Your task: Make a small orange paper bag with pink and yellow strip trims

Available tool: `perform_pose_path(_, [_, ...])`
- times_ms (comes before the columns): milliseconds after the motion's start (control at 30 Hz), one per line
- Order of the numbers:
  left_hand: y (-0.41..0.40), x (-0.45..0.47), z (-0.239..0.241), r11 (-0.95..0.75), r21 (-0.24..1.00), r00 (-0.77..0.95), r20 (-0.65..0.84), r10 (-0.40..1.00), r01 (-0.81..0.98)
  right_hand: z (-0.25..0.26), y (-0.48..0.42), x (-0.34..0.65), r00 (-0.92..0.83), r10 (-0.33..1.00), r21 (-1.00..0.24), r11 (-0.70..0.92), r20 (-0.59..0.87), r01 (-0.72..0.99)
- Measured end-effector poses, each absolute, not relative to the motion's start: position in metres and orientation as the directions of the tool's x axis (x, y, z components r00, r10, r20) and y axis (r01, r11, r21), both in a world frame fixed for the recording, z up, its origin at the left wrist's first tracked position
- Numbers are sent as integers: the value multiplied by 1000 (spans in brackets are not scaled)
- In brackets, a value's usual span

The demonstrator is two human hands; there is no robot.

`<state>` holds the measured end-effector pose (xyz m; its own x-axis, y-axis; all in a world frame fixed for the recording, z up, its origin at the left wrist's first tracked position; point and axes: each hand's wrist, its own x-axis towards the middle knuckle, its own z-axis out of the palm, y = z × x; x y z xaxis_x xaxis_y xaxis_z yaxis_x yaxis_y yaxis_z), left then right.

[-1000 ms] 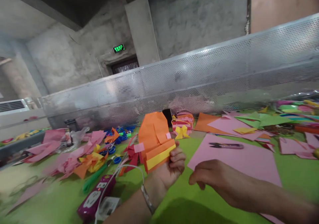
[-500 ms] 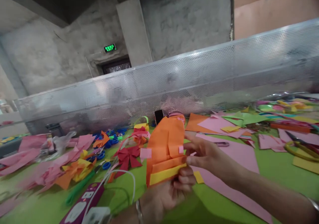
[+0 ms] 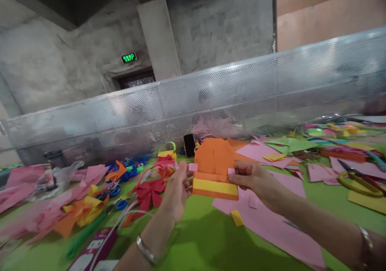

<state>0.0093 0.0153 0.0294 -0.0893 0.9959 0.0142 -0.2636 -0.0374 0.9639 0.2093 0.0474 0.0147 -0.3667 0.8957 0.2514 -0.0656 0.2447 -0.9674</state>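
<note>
A folded orange paper craft [image 3: 214, 158] is held upright above the green tabletop. It has rounded upper corners, a yellow strip across its lower part and a small pink tab at each side. My right hand [image 3: 256, 180] pinches its right edge by the pink tab, thumb in front. At the left edge, my left hand [image 3: 176, 190] has its fingers against the craft beside the other tab; its fingertips are partly hidden behind it. Below and right of the craft lies a large pink sheet [image 3: 277, 230], with a small yellow scrap [image 3: 237, 218] by its edge.
Left of my hands lie a red bow [image 3: 149, 190], pink scraps [image 3: 75, 198], blue-handled scissors [image 3: 122, 205] and a purple power strip [image 3: 96, 249] with a white cable. Yellow-handled scissors [image 3: 358, 184] lie at right. A phone [image 3: 189, 145] stands before the perforated metal screen [image 3: 241, 90].
The craft has turned from tilted to facing me squarely. My left hand has moved from its bottom edge to its left side; my right hand has shifted to the right pink tab.
</note>
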Motion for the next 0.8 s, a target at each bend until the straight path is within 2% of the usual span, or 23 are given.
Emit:
perform_pose_path(167, [9, 21, 24, -61, 998, -123, 57, 991, -27, 15, 47, 211, -391, 879, -940, 331, 273, 88])
perform_pose_path(333, [4, 32, 20, -38, 998, -119, 44, 992, 59, 13, 47, 215, -237, 885, -859, 453, 400, 240])
perform_pose_path(400, [3, 34, 19, -27, 1000, -135, 28, 990, 9, 10, 48, 217, -276, 789, -741, 612, 549, 276])
perform_pose_path(467, [4, 35, 19, 16, 995, -153, -31, 988, -102, 6, 49, 219, -420, 609, -501, 793, 672, 348])
perform_pose_path(533, [6, 36, 19, 89, 976, -158, -122, 980, -200, 2, 49, 220, -577, 478, -269, 870, 662, 413])
perform_pose_path(567, [7, 36, 18, 123, 967, -162, -162, 973, -225, 1, 50, 220, -631, 461, -199, 875, 624, 441])
perform_pose_path(700, [10, 35, 17, 180, 952, -136, -218, 967, -246, 2, 49, 221, -704, 521, -93, 830, 482, 551])
perform_pose_path(800, [9, 33, 19, 229, 931, -38, -250, 968, -284, 4, 48, 221, -712, 546, -37, 804, 442, 593])
